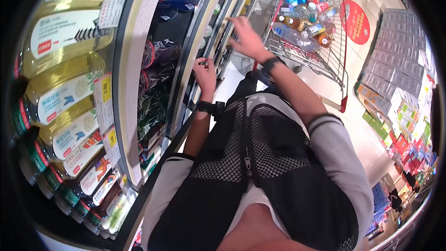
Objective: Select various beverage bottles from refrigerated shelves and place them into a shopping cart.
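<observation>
My left hand (205, 75) is at the edge of a lower shelf (186, 60), its fingers bent together. Something small and dark shows at its fingertips, too small to name. Farther out, my right hand (246, 38) reaches over the shelf fronts with its fingers spread and nothing in them. Cans (207, 31) stand in the shelf row beside my hands, only their ends showing. A dark band is on each wrist.
Large bottles of yellow drink (65, 93) line the shelf at left, above dark bottles (158, 56). A shopping cart (344, 42) holding several drink bottles (311, 18) stands ahead to the right. Stacked cartons (395, 51) and colourful packages (404, 144) lie along the right side.
</observation>
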Available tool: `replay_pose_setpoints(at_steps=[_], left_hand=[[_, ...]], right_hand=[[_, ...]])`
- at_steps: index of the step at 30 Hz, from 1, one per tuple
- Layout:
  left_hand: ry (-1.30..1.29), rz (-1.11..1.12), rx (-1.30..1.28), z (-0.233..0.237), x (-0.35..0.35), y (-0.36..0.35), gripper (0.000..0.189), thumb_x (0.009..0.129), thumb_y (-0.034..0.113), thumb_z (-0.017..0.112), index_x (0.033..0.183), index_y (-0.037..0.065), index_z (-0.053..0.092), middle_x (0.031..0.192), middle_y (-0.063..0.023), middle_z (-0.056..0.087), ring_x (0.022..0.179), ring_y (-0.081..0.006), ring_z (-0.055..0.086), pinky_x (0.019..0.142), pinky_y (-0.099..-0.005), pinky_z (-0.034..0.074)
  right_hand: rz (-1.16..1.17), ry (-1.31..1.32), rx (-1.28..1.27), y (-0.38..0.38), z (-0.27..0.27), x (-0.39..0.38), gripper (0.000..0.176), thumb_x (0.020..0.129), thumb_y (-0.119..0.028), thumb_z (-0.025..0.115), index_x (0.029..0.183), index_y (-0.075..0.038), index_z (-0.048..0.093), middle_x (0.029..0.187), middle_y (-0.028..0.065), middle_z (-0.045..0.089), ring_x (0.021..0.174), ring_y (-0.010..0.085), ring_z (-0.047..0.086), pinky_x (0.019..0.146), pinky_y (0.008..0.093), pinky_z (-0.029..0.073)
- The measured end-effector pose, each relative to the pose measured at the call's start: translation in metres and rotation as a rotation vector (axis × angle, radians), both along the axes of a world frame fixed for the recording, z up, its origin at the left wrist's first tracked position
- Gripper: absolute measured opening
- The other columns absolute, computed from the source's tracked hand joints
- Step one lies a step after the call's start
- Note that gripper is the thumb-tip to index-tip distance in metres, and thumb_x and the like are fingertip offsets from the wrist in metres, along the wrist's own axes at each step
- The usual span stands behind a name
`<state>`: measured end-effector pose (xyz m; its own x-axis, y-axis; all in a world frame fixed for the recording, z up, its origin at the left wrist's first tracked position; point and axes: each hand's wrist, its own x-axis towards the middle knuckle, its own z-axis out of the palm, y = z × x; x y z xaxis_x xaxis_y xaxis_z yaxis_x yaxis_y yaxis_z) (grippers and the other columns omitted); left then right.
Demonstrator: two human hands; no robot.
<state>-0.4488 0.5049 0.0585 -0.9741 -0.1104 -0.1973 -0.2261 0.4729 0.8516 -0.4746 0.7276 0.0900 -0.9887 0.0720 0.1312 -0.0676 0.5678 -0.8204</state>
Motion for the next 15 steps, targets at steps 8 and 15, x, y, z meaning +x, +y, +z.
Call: replay_pose_setpoints(at_steps=[8,15], left_hand=[[0.175,-0.069,-0.556,-0.041,-0.052,-0.024,0.041,0.095,0.039,0.069,0.094,-0.002,0.071,0.082,-0.0181,0.072,0.064,-0.0279,0.068,0.063,-0.0434,0.053],[0.322,-0.315,-0.869,-0.098,-0.099,-0.079,0.049,0.105,0.041,0.054,0.135,0.004,0.062,0.129,-0.0155,0.066,0.116,-0.0245,0.064,0.096,-0.0391,0.052]], right_hand=[[0.074,-0.115,0.021,-0.088,-0.038,-0.066,0.060,0.075,-0.017,0.073,0.132,-0.008,0.058,0.128,0.0252,0.045,0.109,0.0448,0.061,0.092,0.0493,0.055],[0.022,-0.221,0.137,-0.082,-0.024,-0.065,0.046,0.072,-0.022,0.080,0.113,-0.007,0.067,0.118,0.0223,0.058,0.088,0.0430,0.070,0.078,0.0507,0.058]])
